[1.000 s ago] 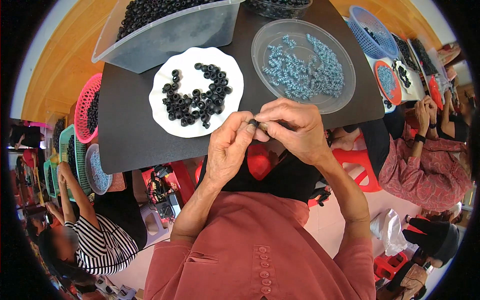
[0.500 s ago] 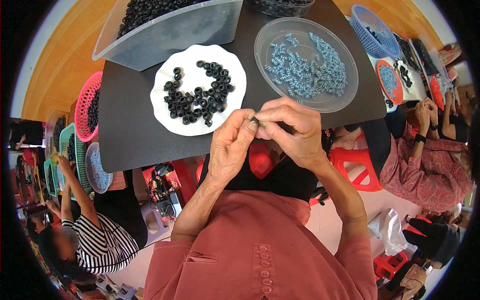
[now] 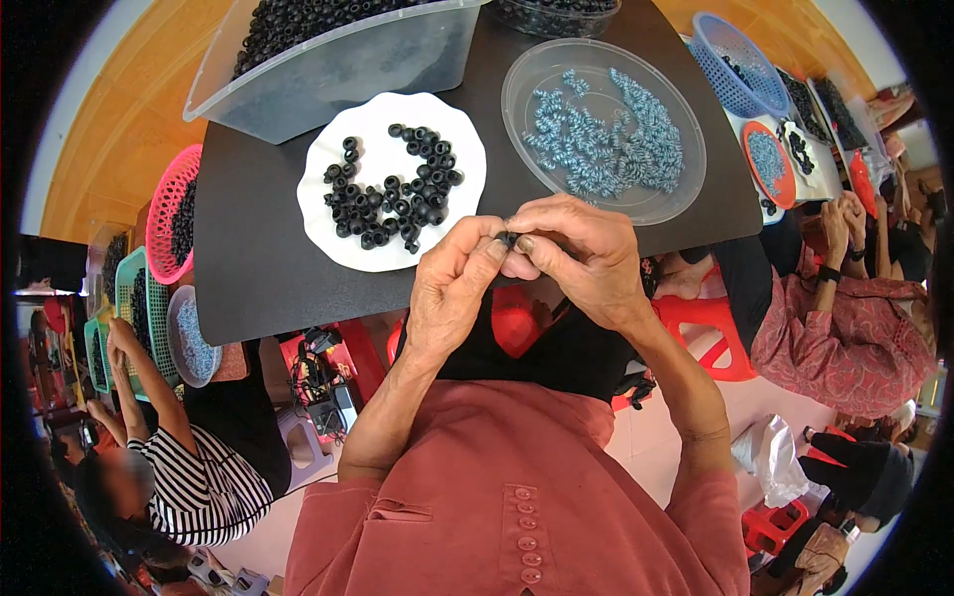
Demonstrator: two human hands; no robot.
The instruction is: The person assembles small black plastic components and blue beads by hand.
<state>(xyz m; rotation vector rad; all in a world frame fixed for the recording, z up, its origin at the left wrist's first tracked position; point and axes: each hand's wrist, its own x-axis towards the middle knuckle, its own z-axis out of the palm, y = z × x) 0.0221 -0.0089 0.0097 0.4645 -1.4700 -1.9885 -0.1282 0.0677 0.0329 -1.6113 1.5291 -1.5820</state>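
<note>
1. Left hand (image 3: pixel 452 288) and right hand (image 3: pixel 581 258): pressed together at the near edge of the black bench (image 3: pixel 248 258), fingertips pinched on one small black ring (image 3: pixel 510 239).
2. Change over the last second: none of note; the pinch is held in the same place, so the fitting is judged unfinished.
3. White plate (image 3: pixel 328 233) of black rings: beyond the left hand.
4. Clear dish (image 3: pixel 522 89) of blue-grey screws: beyond the right hand.

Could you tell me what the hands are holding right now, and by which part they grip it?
Both hands, left hand and right hand, pinch one small dark piece between their fingertips. Fingers cover most of it, so which part is gripped cannot be told.
</note>
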